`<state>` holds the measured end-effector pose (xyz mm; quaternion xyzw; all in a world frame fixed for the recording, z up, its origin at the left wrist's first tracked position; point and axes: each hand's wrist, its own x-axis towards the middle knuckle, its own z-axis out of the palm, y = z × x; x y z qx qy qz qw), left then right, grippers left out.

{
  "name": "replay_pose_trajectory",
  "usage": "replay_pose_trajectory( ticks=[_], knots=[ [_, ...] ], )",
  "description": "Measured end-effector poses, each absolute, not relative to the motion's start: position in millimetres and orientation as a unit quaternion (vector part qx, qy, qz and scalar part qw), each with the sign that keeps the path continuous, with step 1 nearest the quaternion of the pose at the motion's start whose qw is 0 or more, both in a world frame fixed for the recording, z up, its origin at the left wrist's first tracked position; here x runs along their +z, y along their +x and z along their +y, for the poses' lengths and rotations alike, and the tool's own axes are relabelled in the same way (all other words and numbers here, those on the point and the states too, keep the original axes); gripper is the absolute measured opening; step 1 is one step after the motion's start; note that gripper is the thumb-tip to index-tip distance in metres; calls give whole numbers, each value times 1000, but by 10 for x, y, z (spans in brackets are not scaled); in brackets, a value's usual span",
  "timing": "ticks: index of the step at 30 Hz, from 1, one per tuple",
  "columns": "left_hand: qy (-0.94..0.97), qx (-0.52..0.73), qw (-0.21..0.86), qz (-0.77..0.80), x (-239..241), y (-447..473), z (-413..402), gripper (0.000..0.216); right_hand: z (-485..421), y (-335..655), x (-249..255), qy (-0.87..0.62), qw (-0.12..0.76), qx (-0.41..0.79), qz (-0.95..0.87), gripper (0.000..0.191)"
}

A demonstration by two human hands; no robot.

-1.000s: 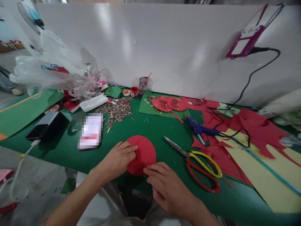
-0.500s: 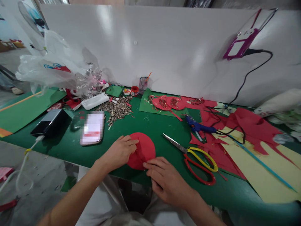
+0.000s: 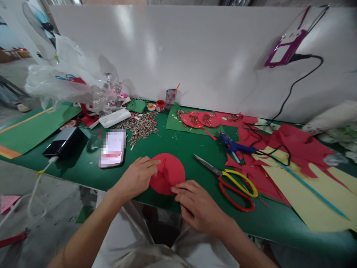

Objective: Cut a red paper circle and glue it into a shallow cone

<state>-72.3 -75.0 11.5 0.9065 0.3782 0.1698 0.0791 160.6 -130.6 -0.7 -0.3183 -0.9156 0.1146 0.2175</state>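
Note:
A round red paper disc (image 3: 175,169) lies near the front edge of the green table, between both hands. My left hand (image 3: 141,174) is closed at its left side, with thumb and fingertips on the paper. A thin red strip (image 3: 164,164) shows on the disc beside those fingertips; whether it is loose or attached I cannot tell. At the lower right rim, my right hand (image 3: 193,203) pinches the paper between thumb and curled fingers. Scissors (image 3: 220,173) with one yellow and one red handle lie partly spread to the right, points toward the disc.
Behind the disc are a phone (image 3: 112,149), a pile of sunflower seeds (image 3: 143,127) and red discs bearing seeds (image 3: 208,119). A blue glue gun (image 3: 237,145) lies with its cord among red paper scraps (image 3: 295,143). A black box (image 3: 63,143) stands left.
My left hand has drawn back slightly to the left, and more of the thin red strip shows on the disc. My right hand stays at the rim. The view has shifted slightly.

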Motion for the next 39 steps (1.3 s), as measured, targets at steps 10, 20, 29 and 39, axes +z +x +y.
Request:
replay_pose_trajectory(
  ticks=[10, 20, 29, 39],
  knots=[
    [897, 244, 103, 354, 69, -727, -1361, 25, -1304, 1617, -16, -321, 213, 110, -916, 23],
    [890, 245, 77, 378, 8, -606, -1266, 25, -1303, 1605, 3, -316, 227, 106, -915, 24],
    [873, 262, 74, 405, -35, -814, -1239, 25, -1299, 1616, 4, -310, 226, 107, -917, 23],
    [903, 208, 65, 371, -47, -602, -1123, 23, -1295, 1608, -6, -311, 229, 118, -915, 23]
  ],
)
